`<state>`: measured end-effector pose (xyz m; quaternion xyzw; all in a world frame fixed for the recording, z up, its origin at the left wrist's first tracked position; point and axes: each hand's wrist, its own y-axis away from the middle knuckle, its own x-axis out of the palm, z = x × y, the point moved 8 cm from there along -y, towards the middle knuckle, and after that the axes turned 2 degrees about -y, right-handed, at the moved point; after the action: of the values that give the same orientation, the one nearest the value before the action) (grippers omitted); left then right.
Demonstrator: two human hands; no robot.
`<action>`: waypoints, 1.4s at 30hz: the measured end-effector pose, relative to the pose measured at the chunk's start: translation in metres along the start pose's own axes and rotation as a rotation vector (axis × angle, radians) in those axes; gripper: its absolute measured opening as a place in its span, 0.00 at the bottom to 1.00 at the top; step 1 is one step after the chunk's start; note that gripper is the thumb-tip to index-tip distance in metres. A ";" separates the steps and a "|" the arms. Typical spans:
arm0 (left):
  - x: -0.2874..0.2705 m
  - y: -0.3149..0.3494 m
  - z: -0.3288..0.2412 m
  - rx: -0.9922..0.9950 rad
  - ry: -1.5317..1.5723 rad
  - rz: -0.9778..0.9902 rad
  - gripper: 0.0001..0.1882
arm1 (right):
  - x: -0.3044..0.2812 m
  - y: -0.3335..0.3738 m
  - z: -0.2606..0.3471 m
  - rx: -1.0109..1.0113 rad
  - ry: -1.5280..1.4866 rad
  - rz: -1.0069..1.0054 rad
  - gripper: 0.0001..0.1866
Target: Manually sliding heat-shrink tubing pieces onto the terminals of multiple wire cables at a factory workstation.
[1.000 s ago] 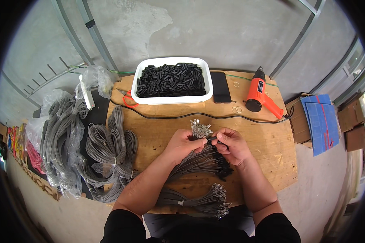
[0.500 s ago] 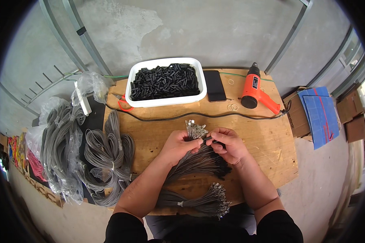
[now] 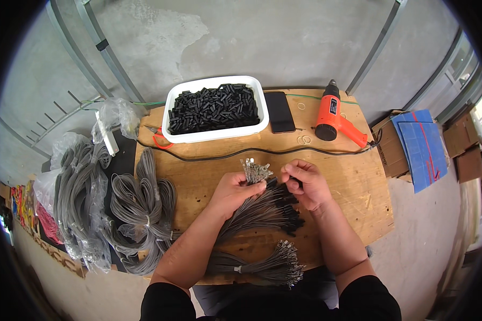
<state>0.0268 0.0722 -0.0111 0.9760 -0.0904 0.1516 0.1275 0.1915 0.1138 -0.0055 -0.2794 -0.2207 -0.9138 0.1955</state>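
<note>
Gripped in my left hand (image 3: 233, 193) is a bunch of grey wires (image 3: 245, 215), their bright metal terminals (image 3: 257, 170) standing up beyond the thumb. Other wires of this bunch fan out to the right beneath my hands and end in black sleeves (image 3: 291, 218). Just to the right, my right hand (image 3: 308, 184) is closed with thumb and finger pinched together. Small black sleeves (image 3: 292, 180) show among its curled fingers, partly hidden. Nearer my body lies a tied wire bundle (image 3: 262, 266) with bare metal terminals.
A white tub (image 3: 214, 135) of short black sleeves stands at the back, beside a dark phone (image 3: 279, 112). An orange heat gun (image 3: 334, 119) lies back right, its black cord (image 3: 225, 157) crossing the table. Orange-handled pliers (image 3: 160, 140) and coiled grey wires (image 3: 139, 206) are left.
My right hand has drawn slightly right, away from the left hand, where both had met at a black sleeve. My left hand keeps hold of the wires.
</note>
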 end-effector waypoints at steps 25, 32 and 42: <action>-0.001 -0.001 0.000 0.057 -0.129 0.005 0.08 | 0.011 0.005 -0.007 -0.023 0.329 0.001 0.06; -0.004 -0.003 0.003 0.045 -0.126 0.003 0.06 | 0.012 0.007 -0.009 0.099 0.054 0.058 0.09; -0.014 -0.004 0.002 0.015 0.014 -0.083 0.04 | -0.001 -0.003 0.004 -0.049 -0.195 -0.002 0.07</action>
<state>0.0153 0.0772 -0.0185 0.9788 -0.0478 0.1538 0.1268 0.1922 0.1189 -0.0034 -0.3716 -0.2165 -0.8875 0.1654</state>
